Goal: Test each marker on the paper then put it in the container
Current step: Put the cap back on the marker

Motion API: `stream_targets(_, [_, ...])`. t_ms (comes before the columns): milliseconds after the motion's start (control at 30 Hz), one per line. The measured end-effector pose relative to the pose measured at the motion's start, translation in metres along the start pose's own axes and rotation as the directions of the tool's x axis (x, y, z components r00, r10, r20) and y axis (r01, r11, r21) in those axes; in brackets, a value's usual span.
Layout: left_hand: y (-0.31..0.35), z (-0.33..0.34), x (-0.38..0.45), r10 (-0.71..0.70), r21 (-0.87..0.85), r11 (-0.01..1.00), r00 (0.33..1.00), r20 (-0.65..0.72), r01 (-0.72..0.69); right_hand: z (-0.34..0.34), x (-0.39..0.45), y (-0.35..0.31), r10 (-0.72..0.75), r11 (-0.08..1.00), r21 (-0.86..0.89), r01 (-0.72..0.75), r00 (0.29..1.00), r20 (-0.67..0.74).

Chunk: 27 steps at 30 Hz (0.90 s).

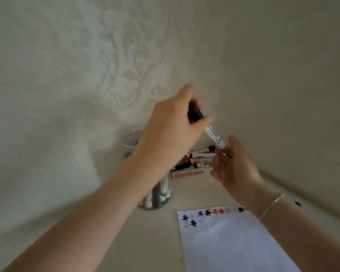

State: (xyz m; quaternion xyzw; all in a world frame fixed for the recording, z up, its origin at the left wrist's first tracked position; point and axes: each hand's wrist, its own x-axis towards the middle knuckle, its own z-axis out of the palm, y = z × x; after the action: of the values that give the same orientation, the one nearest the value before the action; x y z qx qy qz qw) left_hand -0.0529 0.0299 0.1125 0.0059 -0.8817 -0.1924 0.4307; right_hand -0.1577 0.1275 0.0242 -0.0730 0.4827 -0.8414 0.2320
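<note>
Left hand [171, 132] grips a marker [214, 136] (black cap end up); right hand [234, 165] pinches its lower end above the pile [192, 163].

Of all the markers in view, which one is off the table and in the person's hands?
The white marker with the black cap: left hand grips its capped end, right hand pinches the other. The loose markers lie on the table; others stand in the clear container.

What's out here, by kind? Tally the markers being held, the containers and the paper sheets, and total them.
marker, held by left hand and right hand: 1
container: 1
paper sheet: 1
Total: 3
The other markers, lying loose or in the container, are too blurred to count.
</note>
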Motion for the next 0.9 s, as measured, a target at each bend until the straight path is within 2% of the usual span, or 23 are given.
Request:
stream_targets(33, [-0.003, -0.015, 0.009, -0.030, -0.008, 1.000, 0.996, -0.078, 0.030, 0.006, 0.009, -0.003, -0.013, 0.988, -0.153, 0.013, 1.000, 0.005])
stream_targets(67, [-0.008, -0.027, 0.017, -0.061, -0.014, 0.998, 0.989, -0.137, 0.060, 0.011, 0.018, -0.003, -0.048, 0.914, -0.403, 0.055, 0.998, 0.026])
stream_targets(100, [-0.014, -0.038, 0.024, -0.081, -0.005, 0.997, 0.982, -0.173, 0.082, 0.012, 0.027, 0.000, -0.105, 0.718, -0.684, 0.129, 0.992, 0.077])
stream_targets(133, [-0.021, -0.047, 0.030, -0.082, 0.030, 0.996, 0.978, -0.192, 0.090, 0.010, 0.037, 0.007, -0.140, 0.433, -0.876, 0.213, 0.976, 0.168])
stream_targets(167, [-0.029, -0.053, 0.035, -0.066, 0.090, 0.992, 0.977, -0.201, 0.085, 0.009, 0.046, 0.015, -0.117, 0.168, -0.943, 0.288, 0.956, 0.271])
stream_targets(200, [-0.036, -0.058, 0.039, -0.041, 0.162, 0.984, 0.979, -0.202, 0.074, 0.008, 0.054, 0.025, -0.045, -0.038, -0.939, 0.342, 0.938, 0.344])
stream_targets(233, [-0.044, -0.062, 0.041, -0.016, 0.231, 0.971, 0.980, -0.196, 0.062, 0.007, 0.058, 0.034, 0.023, -0.184, -0.905, 0.383, 0.922, 0.386])
stream_targets(300, [-0.056, -0.065, 0.042, 0.027, 0.352, 0.935, 0.985, -0.173, 0.036, 0.008, 0.065, 0.049, 0.078, -0.372, -0.819, 0.436, 0.894, 0.441])
stream_targets(367, [-0.063, -0.064, 0.039, 0.071, 0.452, 0.892, 0.988, -0.135, -0.002, 0.010, 0.068, 0.060, 0.076, -0.480, -0.752, 0.452, 0.875, 0.478])
stream_targets(467, [-0.067, -0.057, 0.032, 0.100, 0.528, 0.846, 0.995, -0.026, -0.071, 0.011, 0.072, 0.070, 0.090, -0.561, -0.692, 0.454, 0.865, 0.494])
stream_targets(567, [-0.071, -0.047, 0.029, 0.100, 0.548, 0.825, 0.990, 0.102, -0.140, 0.009, 0.076, 0.073, 0.067, -0.543, -0.714, 0.442, 0.870, 0.488])
stream_targets(767, [-0.070, -0.045, 0.039, 0.092, 0.489, 0.848, 0.964, 0.249, -0.207, -0.004, 0.082, 0.052, -0.003, -0.246, -0.894, 0.375, 0.922, 0.387])
stream_targets(900, [-0.066, -0.041, 0.041, 0.127, 0.425, 0.866, 0.939, 0.319, -0.262, -0.008, 0.084, 0.039, -0.124, -0.039, -0.935, 0.352, 0.927, 0.354])
